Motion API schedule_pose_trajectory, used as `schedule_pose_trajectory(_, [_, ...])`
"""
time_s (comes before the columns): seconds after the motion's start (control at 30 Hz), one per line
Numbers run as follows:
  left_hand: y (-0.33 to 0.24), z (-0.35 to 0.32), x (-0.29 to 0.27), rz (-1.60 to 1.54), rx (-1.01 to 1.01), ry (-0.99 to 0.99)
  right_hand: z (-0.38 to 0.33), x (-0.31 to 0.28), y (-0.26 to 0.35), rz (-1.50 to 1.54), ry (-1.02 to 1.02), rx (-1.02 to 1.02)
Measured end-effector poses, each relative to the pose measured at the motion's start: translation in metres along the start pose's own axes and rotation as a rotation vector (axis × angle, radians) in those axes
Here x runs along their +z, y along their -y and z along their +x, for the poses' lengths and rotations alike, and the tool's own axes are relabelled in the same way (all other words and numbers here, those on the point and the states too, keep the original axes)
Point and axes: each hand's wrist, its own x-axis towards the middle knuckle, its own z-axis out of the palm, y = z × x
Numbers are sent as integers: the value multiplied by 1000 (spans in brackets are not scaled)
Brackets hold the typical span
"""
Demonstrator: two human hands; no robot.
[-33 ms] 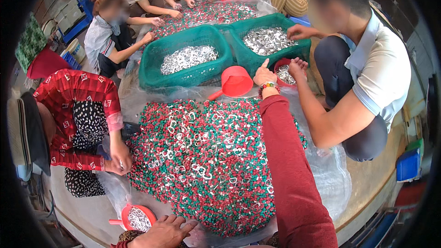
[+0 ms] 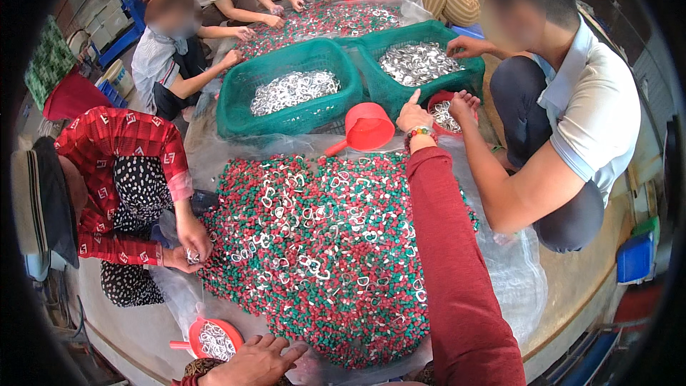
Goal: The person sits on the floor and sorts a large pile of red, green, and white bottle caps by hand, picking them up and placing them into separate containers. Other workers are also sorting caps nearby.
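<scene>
My right hand [image 2: 413, 116] reaches far forward in a maroon sleeve, a beaded bracelet at its wrist. Its index finger points toward the green net-lined basket of silvery ring-shaped pieces [image 2: 418, 64]; I see nothing held. My left hand [image 2: 259, 360] rests low in front of me, palm down and fingers apart, beside a red dipper [image 2: 236, 330] filled with pale rings. Between my arms spreads a wide heap of small red, green and white pellets [image 2: 321, 257], with light ring pieces scattered through it. An overturned-looking red dipper [image 2: 368, 127] lies past the heap, left of my right hand.
Another green basket [image 2: 232, 104] of rings stands left of the first. A person in a pale shirt [image 2: 597, 100] squats right, hands by a red container [image 2: 444, 116]. At left, a person in a red patterned shirt [image 2: 128, 146] handles rings; several others work around a farther pellet pile [image 2: 321, 21].
Both my hands stay nearly where they were. At the left, the hands of the person in red have shifted slightly, and ring pieces now show in them.
</scene>
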Motion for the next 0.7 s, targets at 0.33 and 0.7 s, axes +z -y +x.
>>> schedule_pose_trajectory(0.33, [2,2,3,38,-22,-11,21,-25,2,-26,-28,-29])
schedule_pose_trajectory(0.7, [8,4,14,87,-24,-12,29,-38,-9,-48,-69,-15])
